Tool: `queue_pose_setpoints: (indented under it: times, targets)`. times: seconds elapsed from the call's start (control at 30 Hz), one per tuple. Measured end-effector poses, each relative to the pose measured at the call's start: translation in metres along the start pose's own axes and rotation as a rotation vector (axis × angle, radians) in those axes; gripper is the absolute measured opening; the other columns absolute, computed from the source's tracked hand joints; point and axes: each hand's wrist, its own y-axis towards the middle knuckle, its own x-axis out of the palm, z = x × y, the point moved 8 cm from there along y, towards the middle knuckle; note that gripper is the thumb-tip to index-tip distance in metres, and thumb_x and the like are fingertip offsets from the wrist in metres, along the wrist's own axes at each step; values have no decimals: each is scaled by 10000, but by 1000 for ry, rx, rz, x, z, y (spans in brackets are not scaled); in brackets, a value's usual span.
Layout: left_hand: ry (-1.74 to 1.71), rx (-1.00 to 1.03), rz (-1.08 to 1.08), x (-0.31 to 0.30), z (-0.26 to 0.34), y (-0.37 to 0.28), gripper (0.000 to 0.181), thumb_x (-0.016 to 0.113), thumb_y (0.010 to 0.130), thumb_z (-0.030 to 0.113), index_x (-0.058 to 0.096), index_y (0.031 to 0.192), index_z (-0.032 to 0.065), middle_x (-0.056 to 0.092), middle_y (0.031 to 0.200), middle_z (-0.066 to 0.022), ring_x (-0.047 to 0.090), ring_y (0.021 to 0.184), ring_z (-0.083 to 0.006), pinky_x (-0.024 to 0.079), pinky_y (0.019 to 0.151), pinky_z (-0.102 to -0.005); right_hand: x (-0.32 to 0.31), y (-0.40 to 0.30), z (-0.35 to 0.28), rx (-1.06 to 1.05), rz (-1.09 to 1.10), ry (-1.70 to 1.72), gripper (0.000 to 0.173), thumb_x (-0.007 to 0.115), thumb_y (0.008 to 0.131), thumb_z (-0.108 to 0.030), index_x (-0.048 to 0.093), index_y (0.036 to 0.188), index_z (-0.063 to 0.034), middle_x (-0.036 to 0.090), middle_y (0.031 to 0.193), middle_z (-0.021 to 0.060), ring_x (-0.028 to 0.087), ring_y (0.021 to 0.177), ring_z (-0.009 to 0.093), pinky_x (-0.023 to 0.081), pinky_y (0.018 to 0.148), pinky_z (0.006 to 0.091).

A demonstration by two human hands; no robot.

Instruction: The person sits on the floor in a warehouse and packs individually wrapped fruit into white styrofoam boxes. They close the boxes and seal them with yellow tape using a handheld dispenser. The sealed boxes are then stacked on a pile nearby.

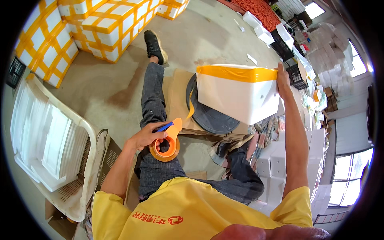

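Observation:
My left hand [151, 136] grips an orange tape dispenser [170, 141] with a blue part near its top, above my left thigh. A loose strip of yellow tape [191, 109] hangs between the dispenser and the white foam box [234, 96]. Yellow tape [231, 74] runs along the box's upper edge. My right hand [282, 79] holds the box at its right end, fingers around the corner. Tilted, the box sits over a round black turntable [213, 123], which rests on stacked flat cardboard [177, 87]. Whether the box touches the turntable is hard to see.
Taped foam boxes [105, 30] are stacked at the upper left. On the left stands a plastic basket [93, 126] filled with white foam lids [57, 144]. Plain white foam boxes [273, 162] are piled at the right. Black crates [297, 75] and a red heap [255, 12] lie farther off.

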Motion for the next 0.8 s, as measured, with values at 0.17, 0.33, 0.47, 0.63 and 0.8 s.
queue_pose_setpoints:
  times: [0.17, 0.33, 0.47, 0.63, 0.8]
  targets:
    - [60, 118, 38, 6, 4, -4, 611, 690, 992, 131, 522, 1578, 85, 669, 967, -7, 582, 681, -52, 514, 624, -217, 25, 44, -31, -83, 22, -83, 921, 336, 1055, -703, 587, 1434, 97, 658, 1337, 272, 672, 1220, 338, 503, 1064, 399]
    - [88, 120, 17, 17, 4, -10, 620, 685, 993, 140, 514, 1587, 90, 664, 972, -2, 567, 692, -49, 513, 647, -220, 54, 77, -102, -383, 82, -302, 759, 459, 1062, -589, 621, 1392, 75, 653, 1396, 291, 627, 1311, 412, 472, 1105, 449]
    - [119, 148, 31, 13, 2, -8, 637, 698, 983, 180, 515, 1586, 90, 658, 987, -8, 570, 712, -65, 510, 665, -227, 122, 11, -173, -981, -200, -143, 469, 547, 1097, -388, 666, 1373, -27, 654, 1434, 198, 609, 1326, 366, 451, 1136, 442]
    - [173, 186, -3, 11, 5, -6, 638, 699, 982, 199, 518, 1583, 89, 672, 1020, -21, 589, 741, -79, 527, 696, -237, 126, -13, -178, -1101, -348, -291, 441, 455, 1131, -366, 664, 1291, -11, 660, 1323, 197, 599, 1258, 346, 425, 1127, 413]
    - [141, 284, 45, 3, -1, 1, 618, 697, 987, 177, 528, 1571, 67, 680, 1065, -12, 598, 771, -79, 537, 724, -240, 115, -5, -173, -1072, -302, -516, 517, 333, 1146, -408, 654, 1171, -3, 650, 1186, 212, 595, 1166, 360, 419, 1072, 414]
